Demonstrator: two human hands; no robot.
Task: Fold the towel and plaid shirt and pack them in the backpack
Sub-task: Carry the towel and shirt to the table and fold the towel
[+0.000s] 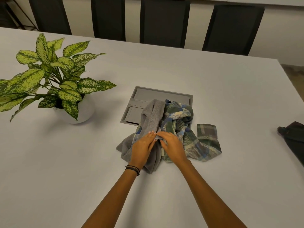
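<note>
1. Two crumpled cloths lie on the table (65, 162): a grey towel (151, 117) overlapping a plaid shirt (194, 139), both unfolded.
2. The left hand (143, 146) and right hand (173, 148) pinch the grey towel's fold.
3. A dark item (292, 137) at the right edge is possibly the backpack; its contents are hidden.

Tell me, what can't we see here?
Head view only:
- Dark thing, maybe the backpack: cut off by the right edge.
- Towel: partly under the shirt, left hand and right hand.
- Left hand's grip: hidden by its own back.
- Hatch: partly covered by cloth.
</note>
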